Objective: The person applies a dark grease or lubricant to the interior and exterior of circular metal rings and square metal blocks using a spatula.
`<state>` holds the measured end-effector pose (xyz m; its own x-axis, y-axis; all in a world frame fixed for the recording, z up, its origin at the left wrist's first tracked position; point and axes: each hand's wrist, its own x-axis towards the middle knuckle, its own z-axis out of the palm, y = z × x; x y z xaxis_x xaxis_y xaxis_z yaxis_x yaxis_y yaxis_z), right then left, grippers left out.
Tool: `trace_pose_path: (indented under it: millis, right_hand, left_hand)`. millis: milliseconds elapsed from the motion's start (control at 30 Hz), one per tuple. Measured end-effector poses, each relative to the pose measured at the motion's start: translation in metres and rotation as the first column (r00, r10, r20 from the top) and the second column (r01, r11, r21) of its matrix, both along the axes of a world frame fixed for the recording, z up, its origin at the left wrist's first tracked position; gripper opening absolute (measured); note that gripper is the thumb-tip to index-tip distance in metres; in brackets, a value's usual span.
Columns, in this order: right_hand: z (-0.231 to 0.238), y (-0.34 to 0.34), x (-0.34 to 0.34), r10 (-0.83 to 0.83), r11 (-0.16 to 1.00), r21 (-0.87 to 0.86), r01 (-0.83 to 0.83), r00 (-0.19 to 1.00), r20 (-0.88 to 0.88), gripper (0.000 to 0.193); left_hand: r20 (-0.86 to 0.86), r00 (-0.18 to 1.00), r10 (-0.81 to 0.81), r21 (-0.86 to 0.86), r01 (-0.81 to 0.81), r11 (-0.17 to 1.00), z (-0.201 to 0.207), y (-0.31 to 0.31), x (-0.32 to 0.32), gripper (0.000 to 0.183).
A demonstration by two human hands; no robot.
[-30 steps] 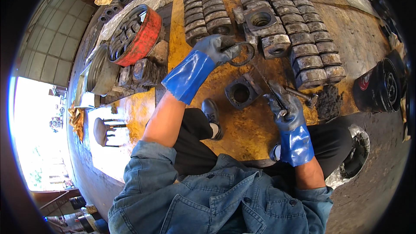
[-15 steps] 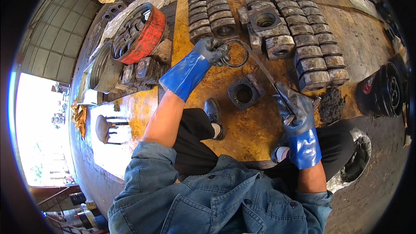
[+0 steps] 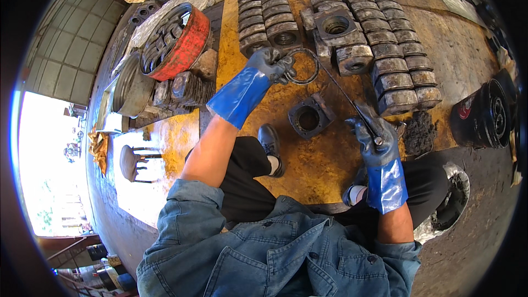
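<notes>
My left hand [image 3: 273, 67], in a blue and dark rubber glove, is closed on one side of a thin dark ring [image 3: 317, 70] held up in front of me. My right hand [image 3: 375, 137], gloved alike, grips a long narrow file-like metal tool [image 3: 342, 91]. Its far end reaches the top right of the ring; whether it touches cannot be told. A round metal butt shows at the near end of the tool, above the right palm. Below the ring, a dark square block with a round bore [image 3: 321, 127] lies on the yellow-stained floor sheet [image 3: 264, 187].
Several blocks stand in rows [image 3: 396, 49] ahead. More bored blocks [image 3: 355, 58] lie between the rows. At left are a red drum ring [image 3: 190, 44] holding dark parts and a small stool [image 3: 129, 164]. A black bucket [image 3: 478, 115] and dark rag-like heap [image 3: 421, 135] are at right.
The file-like tool has turned edge-on, and its butt now shows above my right palm as that hand has rolled. My left hand has shifted slightly right with the ring.
</notes>
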<state>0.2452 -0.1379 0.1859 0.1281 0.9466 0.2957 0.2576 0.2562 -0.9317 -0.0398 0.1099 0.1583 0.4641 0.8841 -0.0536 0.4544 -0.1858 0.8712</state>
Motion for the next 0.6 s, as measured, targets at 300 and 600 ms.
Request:
trace_pose_path:
  millis: [300,600]
  right_hand:
    - [-0.018,0.002,0.001,0.003,0.993,-0.114,-0.017,0.992,-0.127,0.049]
    - [-0.049,0.006,-0.009,-0.174,0.933,-0.349,-0.091,0.734,-0.656,0.034]
  left_hand:
    - [0.055,0.997,0.051,-0.076,-0.047,0.996,0.008,-0.010,0.010,0.023]
    - [0.155,0.977,0.148,0.112,-0.167,0.980,0.015,-0.030,0.029,0.030]
